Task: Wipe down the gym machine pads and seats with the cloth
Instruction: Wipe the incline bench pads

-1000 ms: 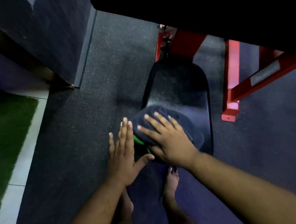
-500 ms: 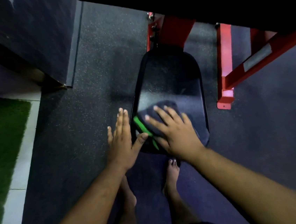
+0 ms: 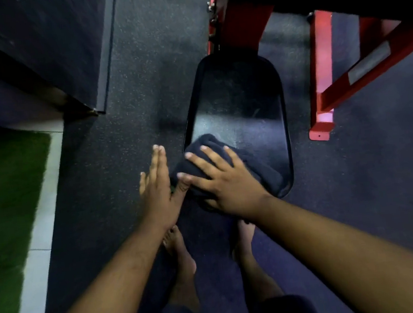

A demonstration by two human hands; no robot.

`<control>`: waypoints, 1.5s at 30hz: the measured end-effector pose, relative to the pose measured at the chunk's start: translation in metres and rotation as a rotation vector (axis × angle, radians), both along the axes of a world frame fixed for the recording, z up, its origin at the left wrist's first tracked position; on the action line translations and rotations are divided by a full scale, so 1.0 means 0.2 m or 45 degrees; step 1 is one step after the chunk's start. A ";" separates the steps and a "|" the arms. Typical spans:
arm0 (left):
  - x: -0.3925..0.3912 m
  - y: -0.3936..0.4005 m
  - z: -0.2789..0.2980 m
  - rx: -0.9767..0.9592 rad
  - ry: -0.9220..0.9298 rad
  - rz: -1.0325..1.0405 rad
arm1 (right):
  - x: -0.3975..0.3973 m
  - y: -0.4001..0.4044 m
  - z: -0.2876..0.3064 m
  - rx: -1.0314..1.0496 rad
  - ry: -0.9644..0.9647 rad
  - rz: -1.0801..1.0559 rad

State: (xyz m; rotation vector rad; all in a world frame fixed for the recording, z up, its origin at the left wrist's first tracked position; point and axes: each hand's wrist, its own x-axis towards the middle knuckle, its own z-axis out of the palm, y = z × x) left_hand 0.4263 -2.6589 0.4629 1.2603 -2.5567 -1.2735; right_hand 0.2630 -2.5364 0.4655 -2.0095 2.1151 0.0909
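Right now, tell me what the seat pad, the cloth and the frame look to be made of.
Seat pad: likely vinyl or leatherette, smooth with a soft sheen. Cloth, under the right hand: dark, thick fabric, probably terry or microfibre, matte and bunched in folds. Frame: red-painted metal by its look, with square edges and bolts.

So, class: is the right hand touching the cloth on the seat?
Touching. The head view shows the right hand pressed flat on the dark cloth, fingers spread, atop the seat.

Right hand (image 3: 224, 180) flat with fingers spread, left hand (image 3: 156, 187) beside it, fingers straight together.
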 end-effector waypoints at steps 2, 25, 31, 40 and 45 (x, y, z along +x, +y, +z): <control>0.01 0.02 0.01 0.029 -0.087 -0.058 | -0.10 0.24 0.01 0.004 0.022 -0.010; -0.18 0.14 -0.02 -0.109 0.006 0.041 | -0.23 -0.14 0.05 0.110 -0.173 -0.026; -0.34 0.05 -0.07 -0.217 -0.124 -0.024 | -0.68 -0.72 -0.04 0.104 -0.075 -0.254; -0.48 0.03 -0.06 -0.353 -0.312 -0.256 | -0.49 0.06 0.01 0.103 -0.104 -0.530; -0.50 0.03 -0.07 -0.407 -0.322 -0.295 | -0.76 -0.18 -0.03 0.124 -0.086 -0.698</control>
